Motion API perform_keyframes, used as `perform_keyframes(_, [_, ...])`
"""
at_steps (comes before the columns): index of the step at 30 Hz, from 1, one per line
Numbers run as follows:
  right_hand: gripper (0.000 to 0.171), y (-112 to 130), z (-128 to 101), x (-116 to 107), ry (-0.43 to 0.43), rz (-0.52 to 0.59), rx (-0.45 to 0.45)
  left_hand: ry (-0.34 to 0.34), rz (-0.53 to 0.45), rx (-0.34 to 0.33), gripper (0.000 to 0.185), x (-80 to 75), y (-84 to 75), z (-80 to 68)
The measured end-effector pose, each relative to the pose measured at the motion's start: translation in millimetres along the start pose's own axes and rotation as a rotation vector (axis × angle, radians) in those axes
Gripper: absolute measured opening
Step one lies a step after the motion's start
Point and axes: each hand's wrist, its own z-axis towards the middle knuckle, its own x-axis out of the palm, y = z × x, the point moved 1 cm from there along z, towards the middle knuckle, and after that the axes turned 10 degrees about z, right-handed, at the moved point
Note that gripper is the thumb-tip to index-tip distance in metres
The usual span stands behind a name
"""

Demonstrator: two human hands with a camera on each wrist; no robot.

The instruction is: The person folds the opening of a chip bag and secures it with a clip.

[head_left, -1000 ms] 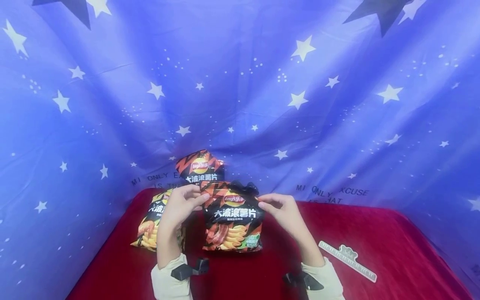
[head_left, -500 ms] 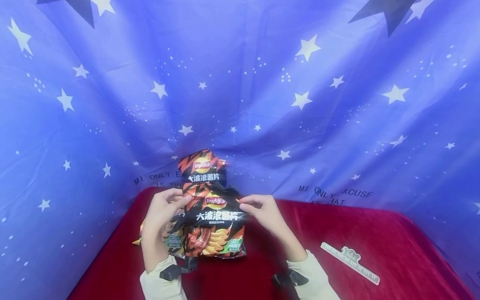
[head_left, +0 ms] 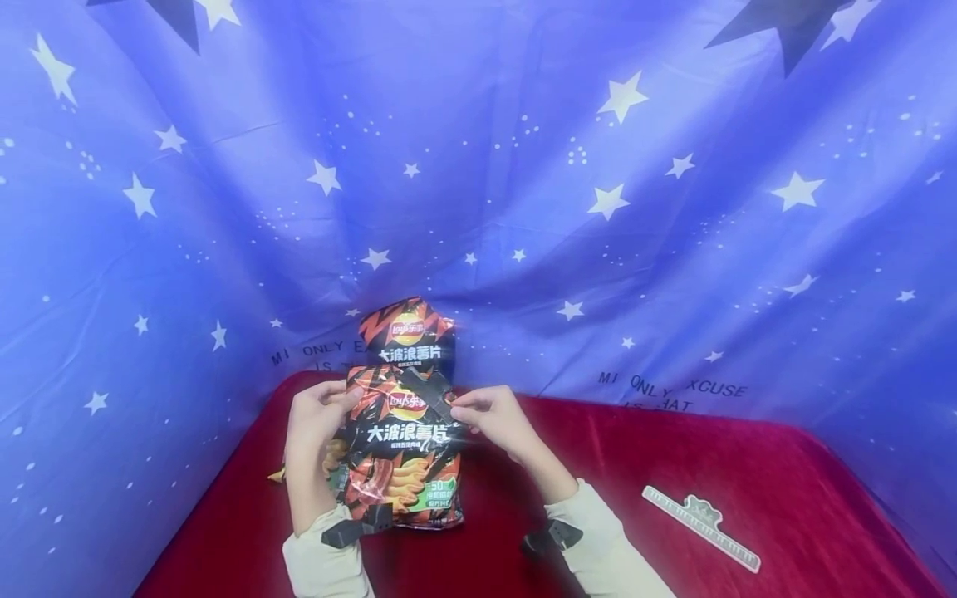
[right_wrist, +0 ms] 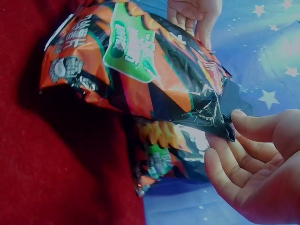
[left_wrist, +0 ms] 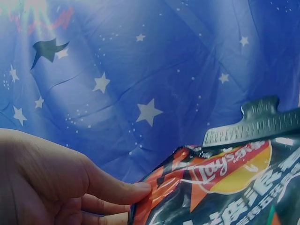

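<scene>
A black-and-orange Lay's potato chip bag [head_left: 407,465] stands tilted on the red cloth between my hands. Across the right part of its top edge sits a black ruler-shaped clip [left_wrist: 255,124] with a shaped handle. My left hand [head_left: 314,432] pinches the bag's upper left corner between thumb and fingers. At the upper right corner, my right hand [right_wrist: 267,161] pinches the bag's edge beside the end of the clip, its thumb on top. Another orange-and-black chip bag [head_left: 407,332] stands behind. A third chip bag [head_left: 335,455], mostly hidden, lies at the left behind my left hand.
A pale ruler-shaped clip [head_left: 701,529] with a bear-like handle lies on the red cloth [head_left: 598,465] at the right. A blue star-patterned curtain [head_left: 493,166] hangs behind and at both sides of the table.
Both hands have carried the front chip bag to the left, in front of the left-hand bag. The bag has turned a little, and its black clip shows more plainly.
</scene>
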Motion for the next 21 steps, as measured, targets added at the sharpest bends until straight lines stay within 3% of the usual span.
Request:
perform_keyframes(5, [0.018, -8, 6, 9, 0.006, 0.006, 0.044, -0.032, 0.073, -0.032, 0.045, -3.6, 2.9, 0.5])
perform_keyframes(14, [0.019, -27, 6, 13, 0.042, -0.023, 0.155, 0.093, 0.240, -0.081, 0.050, -5.5, 5.9, 0.4])
perform_keyframes(21, [0.020, -32, 6, 13, 0.060, -0.052, 0.213, 0.116, 0.304, -0.086, 0.052, -5.1, 4.7, -1.5])
